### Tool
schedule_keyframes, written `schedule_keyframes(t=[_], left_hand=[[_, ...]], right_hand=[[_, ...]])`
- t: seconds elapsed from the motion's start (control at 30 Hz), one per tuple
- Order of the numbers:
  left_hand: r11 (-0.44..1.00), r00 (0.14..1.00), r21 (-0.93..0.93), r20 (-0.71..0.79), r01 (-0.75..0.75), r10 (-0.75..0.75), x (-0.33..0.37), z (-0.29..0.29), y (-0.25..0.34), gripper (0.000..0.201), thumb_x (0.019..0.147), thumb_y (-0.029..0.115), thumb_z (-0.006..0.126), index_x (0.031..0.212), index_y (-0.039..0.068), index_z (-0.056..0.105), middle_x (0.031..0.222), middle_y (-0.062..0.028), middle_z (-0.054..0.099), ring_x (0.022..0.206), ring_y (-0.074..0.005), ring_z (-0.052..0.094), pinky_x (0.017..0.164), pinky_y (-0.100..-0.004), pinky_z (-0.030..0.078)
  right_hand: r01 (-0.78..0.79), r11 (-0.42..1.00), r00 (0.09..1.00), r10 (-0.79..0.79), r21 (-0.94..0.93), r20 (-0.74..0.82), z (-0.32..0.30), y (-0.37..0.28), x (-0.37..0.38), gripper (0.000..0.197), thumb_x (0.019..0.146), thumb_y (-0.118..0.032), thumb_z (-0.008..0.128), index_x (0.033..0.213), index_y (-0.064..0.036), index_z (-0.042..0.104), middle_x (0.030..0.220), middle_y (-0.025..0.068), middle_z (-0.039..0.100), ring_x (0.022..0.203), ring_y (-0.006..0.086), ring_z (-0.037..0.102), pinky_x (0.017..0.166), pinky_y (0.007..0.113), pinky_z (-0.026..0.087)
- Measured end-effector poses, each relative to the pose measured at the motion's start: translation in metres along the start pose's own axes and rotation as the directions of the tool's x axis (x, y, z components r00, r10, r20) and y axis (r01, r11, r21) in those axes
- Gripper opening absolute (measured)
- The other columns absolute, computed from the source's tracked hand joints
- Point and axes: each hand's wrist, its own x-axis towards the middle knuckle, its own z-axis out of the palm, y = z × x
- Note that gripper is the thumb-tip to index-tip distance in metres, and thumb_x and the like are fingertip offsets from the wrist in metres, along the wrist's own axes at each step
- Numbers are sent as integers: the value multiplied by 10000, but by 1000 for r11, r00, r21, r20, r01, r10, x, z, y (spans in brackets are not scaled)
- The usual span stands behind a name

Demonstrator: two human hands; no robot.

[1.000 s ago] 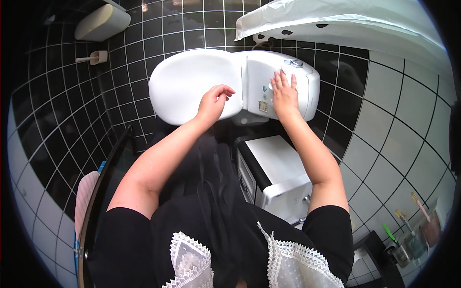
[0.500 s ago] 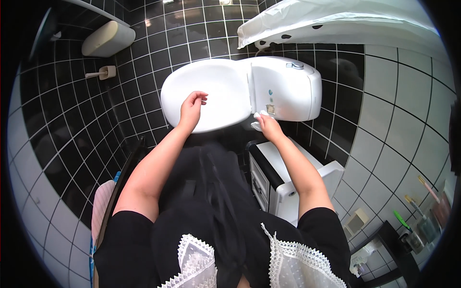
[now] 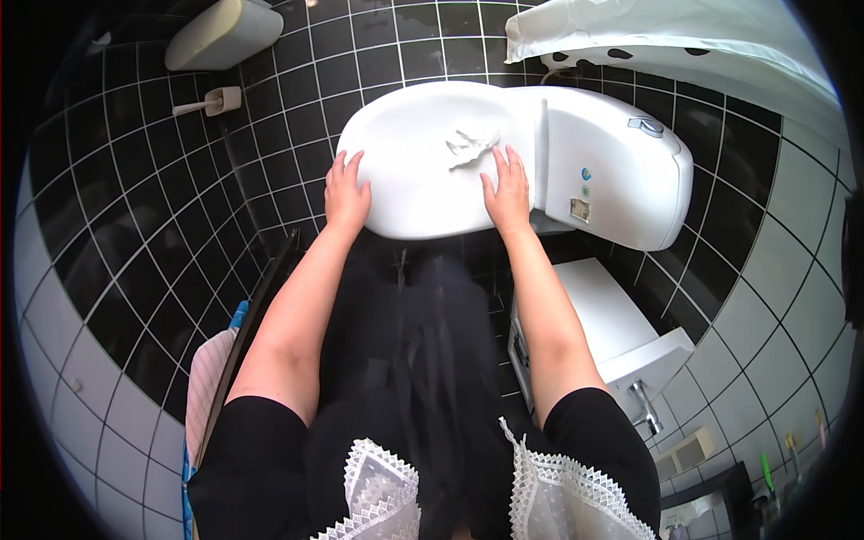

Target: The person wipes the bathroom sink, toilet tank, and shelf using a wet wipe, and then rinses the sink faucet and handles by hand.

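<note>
A white closed toilet lid (image 3: 409, 135) lies below my hands, joined on its right to the white cistern (image 3: 621, 166). On the lid, toward the hinge side, rests a crumpled white tissue (image 3: 472, 149). My left hand (image 3: 347, 196) is open at the lid's left near edge, its fingers spread and pointing away from me. Nothing is in it. Close beside the tissue, my right hand (image 3: 508, 191) is open over the lid's near right part, thumb apart from the fingers, holding nothing.
To the right stands a white cabinet (image 3: 589, 306) with a basin (image 3: 643, 360) and chrome tap (image 3: 644, 409). A white brush holder (image 3: 223, 101) and a pale oblong bin (image 3: 225, 34) are at the far left. A white curtain (image 3: 666, 36) hangs at the far right.
My right hand has let go of the tissue, which now lies on the lid. My left hand has moved from above the lid to its left edge. The whole view has shifted.
</note>
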Motion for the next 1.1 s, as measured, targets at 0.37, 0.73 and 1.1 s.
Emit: schedule_keyframes(t=[0.37, 0.73, 1.1], left_hand=[[954, 969, 237, 209, -182, 133, 5, 26, -35, 1028, 684, 139, 854, 1549, 158, 300, 1651, -73, 163, 1503, -267, 226, 1111, -377, 438], [966, 958, 15, 129, -258, 254, 6, 21, -54, 918, 693, 69, 822, 1501, 184, 402, 1627, -42, 251, 1488, -241, 272, 1109, -352, 444], [933, 935, -286, -335, -218, 116, -21, 21, -57, 378, 885, -16, 544, 1228, 107, 644, 1311, -91, 606, 1210, -311, 560, 1006, -387, 471]], right_hand=[[51, 931, 997, -66, -361, -28, 116, 5, 34, 663, 999, -295, 507, 1561, -61, 247, 1641, 171, 164, 1527, 317, 137, 1241, 429, 120], [210, 946, 935, -268, -248, -230, 137, -18, 133, 579, 1019, -338, 464, 1561, -203, 308, 1637, 47, 249, 1524, 263, 169, 1239, 481, 75], [707, 707, 673, -671, -6, 312, 145, -59, 22, 537, 1014, -350, 474, 1519, -183, 401, 1593, 6, 346, 1503, 207, 243, 1241, 417, 166]])
